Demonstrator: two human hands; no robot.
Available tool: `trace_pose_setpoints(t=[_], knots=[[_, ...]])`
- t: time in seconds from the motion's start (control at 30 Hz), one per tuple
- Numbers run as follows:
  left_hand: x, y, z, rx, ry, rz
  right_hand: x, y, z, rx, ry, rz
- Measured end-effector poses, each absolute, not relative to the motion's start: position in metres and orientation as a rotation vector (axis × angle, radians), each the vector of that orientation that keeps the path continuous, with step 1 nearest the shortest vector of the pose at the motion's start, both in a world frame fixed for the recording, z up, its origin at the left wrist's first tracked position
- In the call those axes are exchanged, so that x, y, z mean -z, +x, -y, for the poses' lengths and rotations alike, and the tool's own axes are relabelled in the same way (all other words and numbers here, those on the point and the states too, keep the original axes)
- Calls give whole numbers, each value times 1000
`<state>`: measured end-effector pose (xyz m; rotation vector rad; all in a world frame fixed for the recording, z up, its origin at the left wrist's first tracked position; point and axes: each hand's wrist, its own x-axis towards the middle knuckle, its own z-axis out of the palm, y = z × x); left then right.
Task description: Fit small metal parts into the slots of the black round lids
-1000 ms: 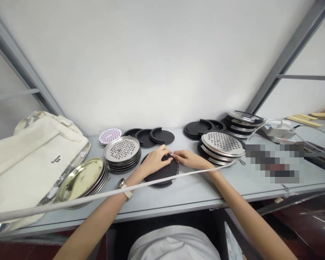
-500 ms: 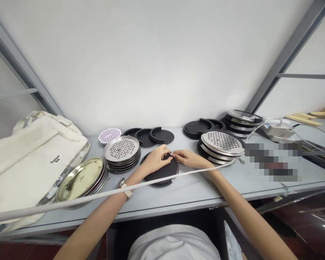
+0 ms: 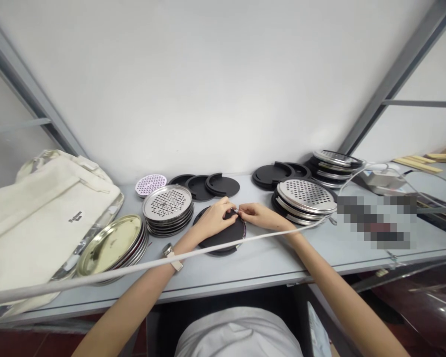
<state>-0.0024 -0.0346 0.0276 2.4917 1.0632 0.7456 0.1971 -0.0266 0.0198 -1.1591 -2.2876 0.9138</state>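
A black round disc (image 3: 219, 239) lies flat on the table in front of me. My left hand (image 3: 220, 217) rests across its top, fingers curled and pinched towards the disc's right rim. Opposite it, my right hand (image 3: 258, 216) comes in from the right with thumb and fingers pinched together. The fingertips of both hands nearly meet around a small pale piece (image 3: 236, 210), too small to name. A thin purplish strip shows along the disc's right edge, just below the fingers.
Stacked perforated metal plates (image 3: 167, 203) stand left, beside golden round trays (image 3: 113, 243) and a cream bag (image 3: 33, 213). More perforated plates (image 3: 306, 196) are stacked at right; black discs (image 3: 226, 186) lie behind. A white cable (image 3: 134, 267) crosses in front of my forearms.
Both hands stay at the disc's right rim. The fingertips have shifted very slightly around the small piece; the other things lie as before.
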Motion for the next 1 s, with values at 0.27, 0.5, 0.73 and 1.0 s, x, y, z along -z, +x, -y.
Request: trace_pose_setpoints(t=[0.27,0.5,0.73,1.0], knots=[[-27,-3,35,-746,2517,-1075,-19,198,27,-878,-1158,2279],[-29,-3,39,-720,2543,-1085,-21,199,28,-844,-1156,2314],[-31,-2,41,-776,2522,-991,-25,197,30,-836,-1149,2355],[-31,-2,38,-788,2584,-908,-21,199,26,-927,-1096,2348]])
